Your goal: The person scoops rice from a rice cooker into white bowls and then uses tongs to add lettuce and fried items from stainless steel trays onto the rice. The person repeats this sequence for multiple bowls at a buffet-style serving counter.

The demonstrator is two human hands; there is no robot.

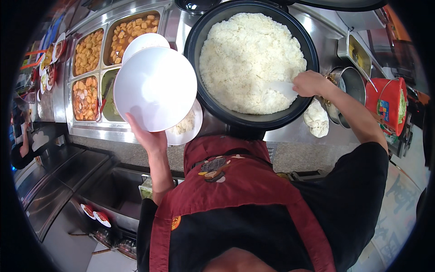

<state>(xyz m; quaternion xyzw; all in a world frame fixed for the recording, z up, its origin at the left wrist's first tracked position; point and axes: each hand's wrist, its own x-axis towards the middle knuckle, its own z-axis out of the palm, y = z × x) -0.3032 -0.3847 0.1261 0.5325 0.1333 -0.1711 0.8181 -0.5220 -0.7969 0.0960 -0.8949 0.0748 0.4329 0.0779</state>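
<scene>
My left hand (148,134) grips the lower rim of a white bowl (155,89), which shows no food inside. Right of it, a large black pot (192,61) is filled with white cooked rice (251,61). In my right hand (309,84) is a pale rice paddle (282,89), its blade against the rice near the pot's right side. Partly under the held bowl lies a white plate (195,127) with some rice. Another white dish (146,42) shows behind the bowl's upper edge, over the food trays.
Steel food pans (102,76) of cubed food in sauce stand at the left. A crumpled white cloth (316,118), a metal pot (353,91) and a red bucket (390,102) are at the right. An open steel drawer or basin (119,190) lies lower left. Another person's arm (24,141) shows far left.
</scene>
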